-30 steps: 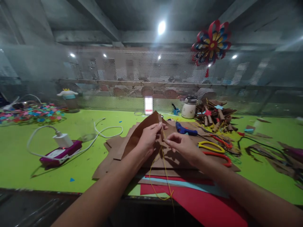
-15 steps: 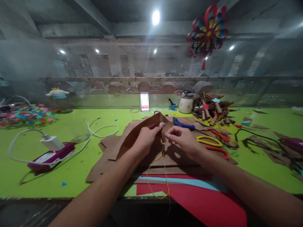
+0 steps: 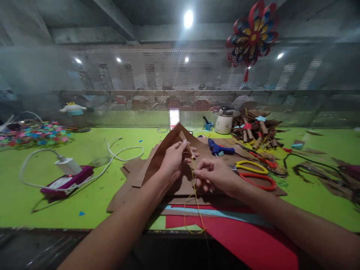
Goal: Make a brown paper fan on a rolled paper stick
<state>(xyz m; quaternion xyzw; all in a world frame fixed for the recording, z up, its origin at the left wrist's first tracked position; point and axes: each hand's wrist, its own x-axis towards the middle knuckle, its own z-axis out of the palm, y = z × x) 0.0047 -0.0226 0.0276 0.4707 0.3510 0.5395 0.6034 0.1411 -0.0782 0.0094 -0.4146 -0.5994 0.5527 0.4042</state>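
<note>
My left hand [image 3: 174, 159] is closed with the thumb pressed on a narrow folded strip of brown paper [image 3: 192, 153]. Behind it a large brown paper sheet [image 3: 157, 159] rises to a peak; whether strip and sheet are joined I cannot tell. Yellow string [image 3: 197, 200] runs down from the strip's lower end and loops past the table edge. Just right of that, the thumb and finger of my right hand [image 3: 215, 174] pinch the string. Under both hands lies a stack of brown paper [image 3: 126, 193], with red paper [image 3: 247, 240] and light blue paper [image 3: 225, 215] in front.
Right of my hands are a blue glue gun [image 3: 221, 148] and scissors [image 3: 257, 180] with red and yellow handles. Rolled brown paper pieces [image 3: 261, 129] pile up behind. A purple power strip [image 3: 67, 183] with a white charger sits left, near paper stars [image 3: 42, 134].
My right hand has moved down and slightly right along the string, away from the left fingers. My left hand has tilted the strip to the left. The view has shifted slightly.
</note>
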